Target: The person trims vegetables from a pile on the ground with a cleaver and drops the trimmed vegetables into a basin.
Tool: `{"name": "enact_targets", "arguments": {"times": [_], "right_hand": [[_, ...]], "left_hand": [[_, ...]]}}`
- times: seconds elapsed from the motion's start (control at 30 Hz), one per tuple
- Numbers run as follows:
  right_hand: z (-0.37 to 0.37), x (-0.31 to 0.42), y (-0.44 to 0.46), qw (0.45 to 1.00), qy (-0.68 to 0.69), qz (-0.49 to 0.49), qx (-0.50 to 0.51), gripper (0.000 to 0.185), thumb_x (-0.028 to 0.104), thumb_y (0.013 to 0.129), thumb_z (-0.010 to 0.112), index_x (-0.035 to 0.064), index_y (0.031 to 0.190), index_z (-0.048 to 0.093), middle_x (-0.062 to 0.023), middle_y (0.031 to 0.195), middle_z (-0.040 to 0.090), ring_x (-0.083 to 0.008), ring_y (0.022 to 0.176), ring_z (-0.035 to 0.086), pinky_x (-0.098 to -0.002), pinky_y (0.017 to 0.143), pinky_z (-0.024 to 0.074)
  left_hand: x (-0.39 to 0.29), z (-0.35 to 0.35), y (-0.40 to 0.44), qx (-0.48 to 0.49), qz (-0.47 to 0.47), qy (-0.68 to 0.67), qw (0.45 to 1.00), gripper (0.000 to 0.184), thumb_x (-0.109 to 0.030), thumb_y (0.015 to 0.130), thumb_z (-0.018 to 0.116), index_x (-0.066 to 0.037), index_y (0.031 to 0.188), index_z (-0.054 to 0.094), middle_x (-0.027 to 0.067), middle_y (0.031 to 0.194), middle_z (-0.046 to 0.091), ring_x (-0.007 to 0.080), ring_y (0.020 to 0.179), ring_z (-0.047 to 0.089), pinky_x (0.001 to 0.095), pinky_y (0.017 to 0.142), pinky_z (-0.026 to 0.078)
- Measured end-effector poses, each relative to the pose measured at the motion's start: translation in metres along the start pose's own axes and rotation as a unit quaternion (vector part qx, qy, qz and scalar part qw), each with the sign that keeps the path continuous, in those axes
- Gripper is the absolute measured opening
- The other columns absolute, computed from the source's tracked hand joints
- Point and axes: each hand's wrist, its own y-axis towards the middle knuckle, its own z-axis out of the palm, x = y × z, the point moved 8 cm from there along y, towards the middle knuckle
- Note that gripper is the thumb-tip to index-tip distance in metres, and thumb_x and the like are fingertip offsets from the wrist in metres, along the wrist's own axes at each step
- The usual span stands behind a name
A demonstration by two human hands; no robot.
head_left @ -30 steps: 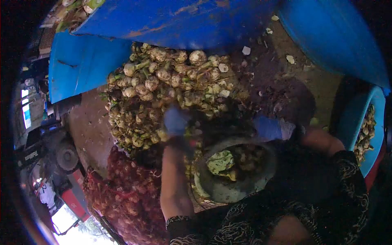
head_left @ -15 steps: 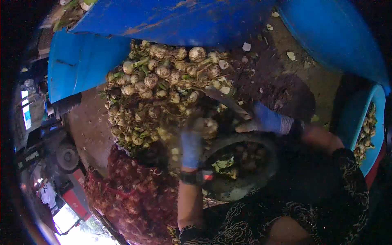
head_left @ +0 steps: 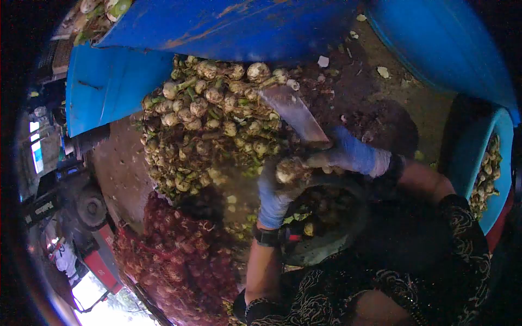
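Observation:
My left hand (head_left: 273,200), in a blue and grey work glove, is closed around a pale round root vegetable (head_left: 289,170) that looks like a celeriac. My right hand (head_left: 352,154), gloved the same way, grips a broad-bladed knife (head_left: 296,115); its handle is hidden in the fist. The blade points up and left, over the edge of a heap of similar roots (head_left: 217,108). Both hands are close together above a round grey tub (head_left: 326,247) holding dark pieces and some green leaf scraps.
A red mesh sack (head_left: 174,255) full of small bulbs or roots lies at lower left. Large blue barrels (head_left: 234,27) border the heap at the back. At right stands a light-blue container (head_left: 499,195) of trimmed roots. Pale scraps litter the dirt floor, and a person (head_left: 66,261) shows far left.
My left hand has moved right with the root, nearer my right hand. The knife blade has turned, showing its broad face and reaching farther up over the heap.

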Motion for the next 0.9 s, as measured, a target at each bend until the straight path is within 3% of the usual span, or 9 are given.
{"name": "enact_targets", "arguments": {"times": [0.03,0.1,0.13,0.2,0.4,0.63,0.83,0.87,0.9], "right_hand": [[-0.004,-0.010,0.003,1.000,0.001,-0.001,0.000,0.037,0.031,0.071,0.071,0.0050,0.095,0.061,-0.0025,0.070,0.057,-0.0124,0.061,0.051,-0.0283,0.056,0.0424],[-0.001,-0.012,0.004,0.949,-0.250,-0.190,0.032,0.034,0.030,0.071,0.069,0.0073,0.095,0.060,-0.0065,0.069,0.059,-0.0197,0.062,0.056,-0.0331,0.058,0.0442],[0.000,-0.010,0.002,0.949,-0.250,-0.191,0.032,0.034,0.030,0.071,0.069,0.0073,0.095,0.060,-0.0065,0.069,0.059,-0.0197,0.062,0.056,-0.0331,0.058,0.0442],[0.004,0.018,-0.019,0.900,-0.280,-0.334,-0.020,0.025,0.032,0.071,0.066,0.0102,0.081,0.058,-0.0104,0.065,0.057,-0.0292,0.062,0.058,-0.0378,0.055,0.0439],[0.014,-0.012,-0.009,0.880,-0.392,-0.264,0.051,0.032,0.035,0.063,0.068,0.0083,0.073,0.054,-0.0119,0.069,0.054,-0.0340,0.064,0.054,-0.0410,0.056,0.0424],[0.017,-0.032,-0.001,0.870,-0.392,-0.294,0.044,0.032,0.040,0.067,0.065,0.0100,0.071,0.053,-0.0122,0.063,0.055,-0.0348,0.062,0.055,-0.0416,0.052,0.0422],[0.013,-0.060,0.012,0.894,-0.351,-0.272,0.054,0.032,0.038,0.065,0.068,0.0095,0.071,0.055,-0.0100,0.064,0.053,-0.0300,0.060,0.055,-0.0376,0.052,0.0410],[0.013,-0.066,0.015,0.884,-0.368,-0.288,0.027,0.032,0.038,0.066,0.068,0.0093,0.072,0.056,-0.0093,0.063,0.052,-0.0297,0.058,0.055,-0.0372,0.053,0.0423],[0.010,-0.071,0.017,0.871,-0.387,-0.303,-0.001,0.032,0.038,0.066,0.068,0.0091,0.073,0.057,-0.0087,0.062,0.051,-0.0293,0.057,0.054,-0.0368,0.054,0.0436]], "left_hand": [[0.024,-0.002,-0.002,-0.037,-0.035,-0.144,0.988,0.065,-0.027,0.063,0.078,-0.002,0.113,0.047,0.0123,0.101,0.057,0.0210,0.090,0.057,0.0314,0.077,0.049],[0.051,-0.002,-0.010,-0.073,-0.069,-0.285,0.953,0.066,-0.027,0.063,0.078,-0.001,0.114,0.046,0.0129,0.103,0.056,0.0213,0.093,0.056,0.0323,0.078,0.049],[0.052,0.008,-0.012,-0.042,-0.135,-0.388,0.911,0.064,-0.027,0.068,0.073,0.001,0.118,0.043,0.0150,0.110,0.053,0.0228,0.098,0.054,0.0335,0.081,0.048],[0.045,0.020,-0.018,-0.009,-0.199,-0.484,0.852,0.062,-0.027,0.074,0.068,0.002,0.121,0.040,0.0170,0.117,0.050,0.0242,0.102,0.052,0.0347,0.085,0.047],[-0.001,0.031,-0.043,0.151,-0.086,-0.222,0.959,0.047,-0.023,0.095,0.029,0.004,0.134,0.027,0.0173,0.134,0.036,0.0234,0.114,0.046,0.0324,0.100,0.035],[0.014,0.039,-0.045,0.181,-0.076,-0.219,0.956,0.044,-0.025,0.094,0.035,0.001,0.130,0.034,0.0155,0.130,0.042,0.0237,0.112,0.047,0.0341,0.097,0.038],[0.019,0.043,-0.049,0.185,-0.126,-0.403,0.887,0.042,-0.026,0.093,0.039,-0.001,0.126,0.041,0.0139,0.126,0.047,0.0240,0.111,0.049,0.0356,0.094,0.041],[0.026,0.041,-0.052,0.180,-0.164,-0.241,0.939,0.043,-0.033,0.092,0.043,-0.005,0.125,0.042,0.0130,0.126,0.046,0.0261,0.109,0.050,0.0405,0.091,0.044],[0.019,0.041,-0.052,0.182,-0.162,-0.242,0.939,0.043,-0.033,0.092,0.043,-0.005,0.125,0.042,0.0130,0.126,0.046,0.0261,0.109,0.050,0.0405,0.091,0.044]]}}
